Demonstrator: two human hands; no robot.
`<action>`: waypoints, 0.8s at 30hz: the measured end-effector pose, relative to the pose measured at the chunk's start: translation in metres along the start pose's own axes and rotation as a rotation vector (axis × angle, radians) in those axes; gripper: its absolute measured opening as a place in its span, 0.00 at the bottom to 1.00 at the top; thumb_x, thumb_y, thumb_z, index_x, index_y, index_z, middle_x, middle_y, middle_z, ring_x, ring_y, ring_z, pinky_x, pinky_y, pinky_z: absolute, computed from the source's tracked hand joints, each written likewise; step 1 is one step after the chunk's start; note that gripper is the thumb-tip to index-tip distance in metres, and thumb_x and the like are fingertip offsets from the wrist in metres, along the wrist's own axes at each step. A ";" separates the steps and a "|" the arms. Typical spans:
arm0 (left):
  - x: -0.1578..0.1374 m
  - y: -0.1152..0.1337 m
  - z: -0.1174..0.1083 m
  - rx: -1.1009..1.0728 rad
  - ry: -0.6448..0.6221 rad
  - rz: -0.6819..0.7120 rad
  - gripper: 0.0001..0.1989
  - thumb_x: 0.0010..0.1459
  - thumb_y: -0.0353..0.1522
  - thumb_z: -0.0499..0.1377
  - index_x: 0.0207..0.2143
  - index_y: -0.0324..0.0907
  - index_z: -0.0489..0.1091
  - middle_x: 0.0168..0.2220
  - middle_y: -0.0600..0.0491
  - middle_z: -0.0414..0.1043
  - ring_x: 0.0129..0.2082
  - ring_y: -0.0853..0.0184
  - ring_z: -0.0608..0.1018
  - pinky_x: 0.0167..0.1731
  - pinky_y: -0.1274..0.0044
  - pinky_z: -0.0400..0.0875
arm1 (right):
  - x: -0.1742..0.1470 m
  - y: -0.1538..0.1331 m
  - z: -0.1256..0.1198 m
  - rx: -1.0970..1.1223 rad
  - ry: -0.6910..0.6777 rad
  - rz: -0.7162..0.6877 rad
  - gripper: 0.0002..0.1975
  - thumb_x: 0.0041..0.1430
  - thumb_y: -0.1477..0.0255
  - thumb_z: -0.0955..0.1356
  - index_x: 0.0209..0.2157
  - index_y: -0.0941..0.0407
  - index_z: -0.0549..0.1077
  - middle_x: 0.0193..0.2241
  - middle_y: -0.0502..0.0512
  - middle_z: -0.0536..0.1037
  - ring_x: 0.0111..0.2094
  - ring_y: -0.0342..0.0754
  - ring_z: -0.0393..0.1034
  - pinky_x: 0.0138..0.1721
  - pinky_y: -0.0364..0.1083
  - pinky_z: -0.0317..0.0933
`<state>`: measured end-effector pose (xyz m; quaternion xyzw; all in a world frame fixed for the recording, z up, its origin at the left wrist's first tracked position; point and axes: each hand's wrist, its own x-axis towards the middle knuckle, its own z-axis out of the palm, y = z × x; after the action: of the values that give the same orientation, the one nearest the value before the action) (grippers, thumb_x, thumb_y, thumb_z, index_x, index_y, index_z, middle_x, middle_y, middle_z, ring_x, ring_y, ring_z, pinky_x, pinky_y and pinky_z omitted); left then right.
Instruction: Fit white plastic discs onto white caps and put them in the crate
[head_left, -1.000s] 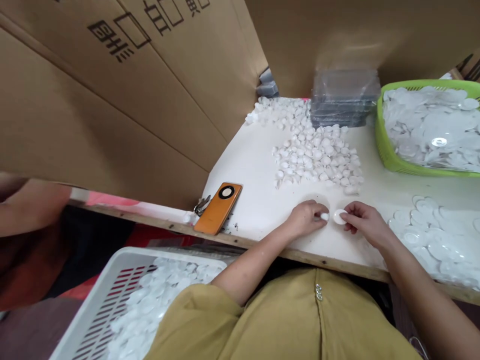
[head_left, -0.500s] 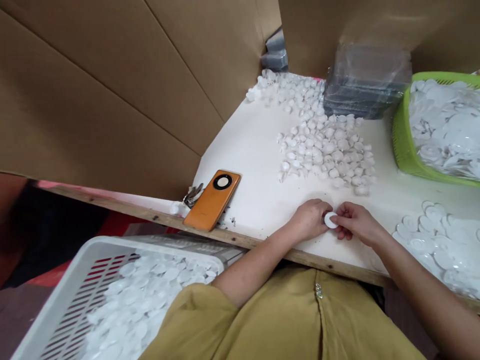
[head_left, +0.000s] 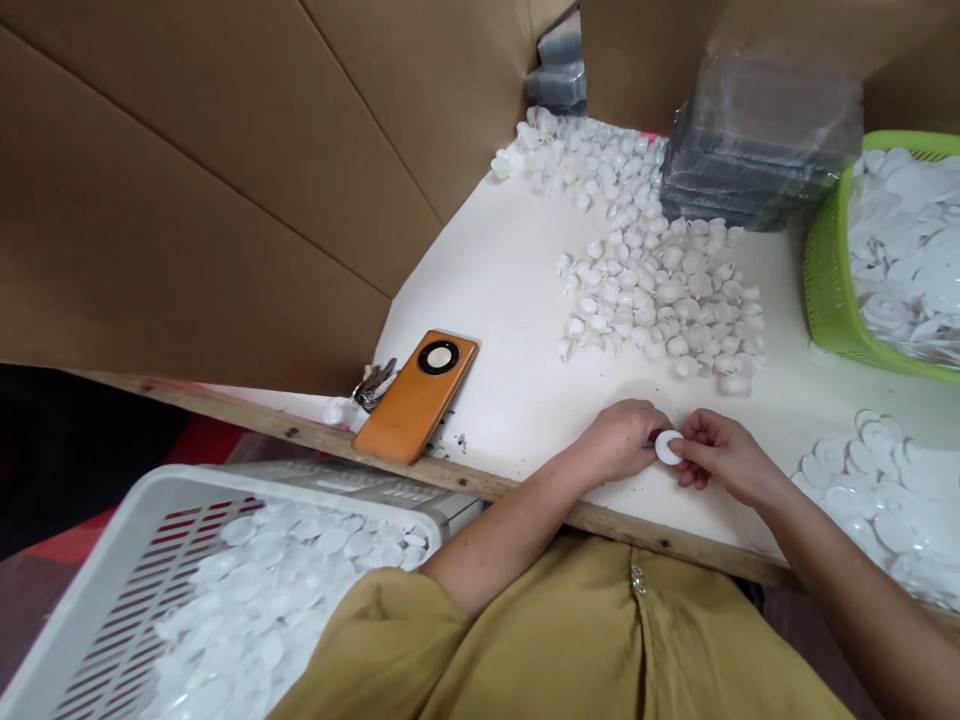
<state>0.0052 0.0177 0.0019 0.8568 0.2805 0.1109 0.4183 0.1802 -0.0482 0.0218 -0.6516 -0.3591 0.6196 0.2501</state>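
Observation:
A small white plastic disc is held between my two hands, just above the front part of the table. My right hand pinches it, the thumb lying on its face and the other fingers curled. At the disc's left edge, my left hand is closed, its fingertips against the piece and partly hidden. Flat white discs lie in a loose pile right of my right hand. Beyond my hands, small white cup-shaped pieces spread over the white table.
An orange phone and keys lie near the wooden front edge. A green basket of white pieces stands at right, beside plastic-wrapped grey stacks. Cardboard walls the left. Below it sits a white crate of white pieces.
The view has shifted slightly. The disc shows a little more of its face between my hands, and both hands keep nearly the same pose.

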 end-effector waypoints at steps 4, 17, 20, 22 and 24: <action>0.000 0.002 -0.002 -0.017 -0.013 -0.028 0.08 0.53 0.28 0.59 0.37 0.41 0.74 0.33 0.52 0.73 0.36 0.66 0.74 0.34 0.78 0.66 | 0.000 0.004 -0.006 0.036 0.023 -0.011 0.21 0.46 0.58 0.74 0.29 0.56 0.63 0.19 0.50 0.75 0.19 0.45 0.71 0.16 0.39 0.60; -0.002 0.006 -0.006 -0.017 -0.011 -0.038 0.10 0.54 0.28 0.58 0.39 0.42 0.75 0.34 0.52 0.74 0.36 0.66 0.74 0.34 0.78 0.66 | 0.002 0.000 -0.005 0.043 0.040 0.024 0.21 0.44 0.59 0.75 0.28 0.56 0.63 0.18 0.51 0.75 0.18 0.45 0.71 0.14 0.38 0.57; -0.001 0.006 -0.005 -0.006 -0.017 -0.054 0.14 0.52 0.26 0.58 0.41 0.41 0.75 0.34 0.52 0.74 0.37 0.66 0.74 0.36 0.78 0.67 | 0.000 0.003 -0.014 0.128 0.108 0.037 0.23 0.42 0.59 0.76 0.28 0.56 0.63 0.19 0.51 0.75 0.17 0.45 0.70 0.13 0.37 0.56; -0.001 0.006 -0.005 -0.007 -0.020 -0.054 0.15 0.51 0.26 0.57 0.42 0.41 0.75 0.34 0.52 0.74 0.37 0.66 0.74 0.36 0.78 0.67 | -0.002 0.004 -0.015 0.152 0.125 0.029 0.23 0.42 0.59 0.77 0.28 0.56 0.63 0.19 0.52 0.76 0.17 0.44 0.70 0.14 0.37 0.56; -0.001 0.006 -0.005 0.001 -0.023 -0.052 0.14 0.51 0.26 0.57 0.41 0.41 0.75 0.34 0.52 0.74 0.36 0.66 0.74 0.35 0.78 0.66 | -0.004 0.004 -0.012 0.146 0.103 0.014 0.22 0.43 0.60 0.76 0.29 0.56 0.64 0.19 0.52 0.76 0.17 0.44 0.70 0.14 0.37 0.56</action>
<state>0.0048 0.0179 0.0098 0.8506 0.2981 0.0901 0.4237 0.1925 -0.0522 0.0227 -0.6652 -0.2950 0.6116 0.3105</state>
